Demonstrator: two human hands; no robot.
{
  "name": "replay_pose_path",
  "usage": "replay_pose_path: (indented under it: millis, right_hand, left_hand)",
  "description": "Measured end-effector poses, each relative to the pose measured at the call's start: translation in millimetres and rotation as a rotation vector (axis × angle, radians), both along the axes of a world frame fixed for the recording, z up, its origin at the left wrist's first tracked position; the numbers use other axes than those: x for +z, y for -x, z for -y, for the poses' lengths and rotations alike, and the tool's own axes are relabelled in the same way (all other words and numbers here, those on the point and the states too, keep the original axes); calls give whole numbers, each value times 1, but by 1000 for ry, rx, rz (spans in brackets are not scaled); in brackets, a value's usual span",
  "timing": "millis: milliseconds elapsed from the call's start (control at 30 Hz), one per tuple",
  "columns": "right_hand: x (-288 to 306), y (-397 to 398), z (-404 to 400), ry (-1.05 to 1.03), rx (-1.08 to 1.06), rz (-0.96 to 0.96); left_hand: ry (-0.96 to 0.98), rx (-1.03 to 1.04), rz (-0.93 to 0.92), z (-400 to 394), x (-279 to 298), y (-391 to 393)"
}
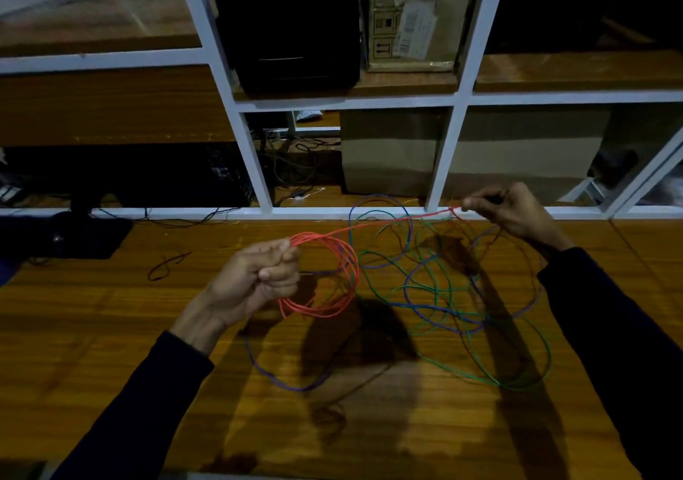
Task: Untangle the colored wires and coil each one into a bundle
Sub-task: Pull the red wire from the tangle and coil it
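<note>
Coiling looks well underway on the red wire (334,276) alone: the left hand (258,276) grips several gathered red loops while the right hand (506,208) pinches the taut free length, and the green wire (517,380), blue wire (436,307) and purple wire (281,381) lie tangled on the counter (111,332), none bundled. Room to move seems generous toward the near edge and left, but the white frame (258,169) stands close behind the right hand.

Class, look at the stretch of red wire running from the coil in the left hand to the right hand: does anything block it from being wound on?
Nothing visibly does: the red wire runs raised from left hand to right hand, above the loose wires.
</note>
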State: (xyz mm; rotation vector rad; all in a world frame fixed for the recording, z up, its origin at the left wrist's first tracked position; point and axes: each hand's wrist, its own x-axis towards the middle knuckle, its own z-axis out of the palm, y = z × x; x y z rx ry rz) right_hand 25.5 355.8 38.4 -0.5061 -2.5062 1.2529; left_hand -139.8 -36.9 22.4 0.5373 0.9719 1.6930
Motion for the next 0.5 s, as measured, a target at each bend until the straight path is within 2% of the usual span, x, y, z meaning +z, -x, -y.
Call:
replay_pose_path:
  millis: [100, 167, 267, 367, 433, 500]
  right_hand:
    - [-4, -14, -20, 33, -122, -53]
    - [-12, -16, -19, 14, -182, -69]
    - [-31, -8, 7, -269, -178, -28]
    - [-43, 1, 50, -613, 52, 157]
    - [-42, 2, 81, -715, 254, 247]
    - [-36, -1, 106, -749, 417, 220]
  left_hand:
    - [-100, 41, 121, 12, 1, 12]
    - [-124, 91, 137, 13, 3, 16]
    - [-137, 192, 110, 0, 8, 11]
    - [-139, 357, 45, -21, 15, 4]
    - [-126, 442, -8, -35, 17, -1]
    - [-93, 489, -80, -47, 16, -8]
